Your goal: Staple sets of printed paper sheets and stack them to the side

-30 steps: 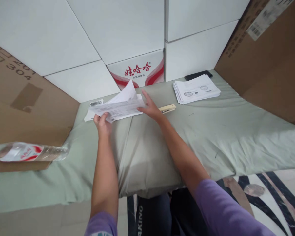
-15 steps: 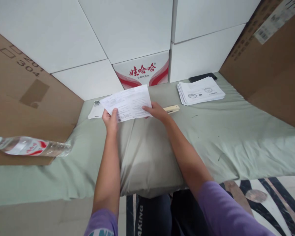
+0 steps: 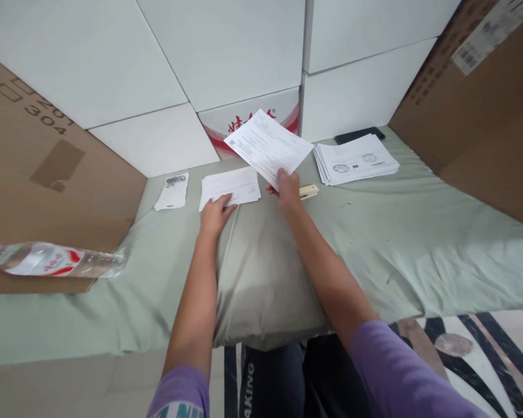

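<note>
Right hand point(image 3: 289, 190) pinches the sheet point(image 3: 268, 145) near five o'clock, left hand point(image 3: 215, 215) fingers apart; probably light, floppy, best edge-held.

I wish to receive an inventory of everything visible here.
Sheet: 1, white, in right hand
Paper pile: 1, white, at left hand
Stamped stack: 1, white, right
Stapler: 1, cream, by right hand
Flat object: 1, black, behind stamped stack
Small slip: 1, white, left of pile
Bottle: 1, clear, far left
Cardboard boxes: 2, brown, both sides
Plain boxes: 5, white, back
Printed box: 1, white-red, back
Cloth: 1, pale green, beneath papers
Floor: 1, multicoloured, bottom
Trousers: 1, dark, bottom
Sleeves: 2, purple, bottom
Hands: 2, bare, centre
</note>
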`<state>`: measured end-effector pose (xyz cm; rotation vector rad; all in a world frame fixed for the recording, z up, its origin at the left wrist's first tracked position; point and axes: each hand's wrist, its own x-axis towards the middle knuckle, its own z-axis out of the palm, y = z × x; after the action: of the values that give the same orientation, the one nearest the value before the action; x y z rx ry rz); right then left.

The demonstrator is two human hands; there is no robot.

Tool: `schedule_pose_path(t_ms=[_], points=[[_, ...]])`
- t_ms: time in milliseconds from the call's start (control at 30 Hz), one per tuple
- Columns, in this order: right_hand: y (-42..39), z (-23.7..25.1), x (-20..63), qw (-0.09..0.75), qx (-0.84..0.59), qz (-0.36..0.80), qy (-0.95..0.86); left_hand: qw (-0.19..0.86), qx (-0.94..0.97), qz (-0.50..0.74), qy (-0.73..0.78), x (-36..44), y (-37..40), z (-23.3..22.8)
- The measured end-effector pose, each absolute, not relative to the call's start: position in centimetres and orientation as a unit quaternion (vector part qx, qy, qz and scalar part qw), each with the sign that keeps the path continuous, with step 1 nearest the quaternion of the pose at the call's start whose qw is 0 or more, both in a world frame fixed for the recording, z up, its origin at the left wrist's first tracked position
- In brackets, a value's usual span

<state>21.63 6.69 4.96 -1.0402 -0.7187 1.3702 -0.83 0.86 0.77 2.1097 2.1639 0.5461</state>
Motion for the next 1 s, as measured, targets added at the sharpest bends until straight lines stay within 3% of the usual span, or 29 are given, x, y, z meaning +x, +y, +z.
schedule_pose_path(t_ms=[1000], points=[[6.02,5.47,20.86,0.550,-0.443,0.629,-0.325,0.008,0.726,0.174,0.665,-1.70,0.86,0.98]])
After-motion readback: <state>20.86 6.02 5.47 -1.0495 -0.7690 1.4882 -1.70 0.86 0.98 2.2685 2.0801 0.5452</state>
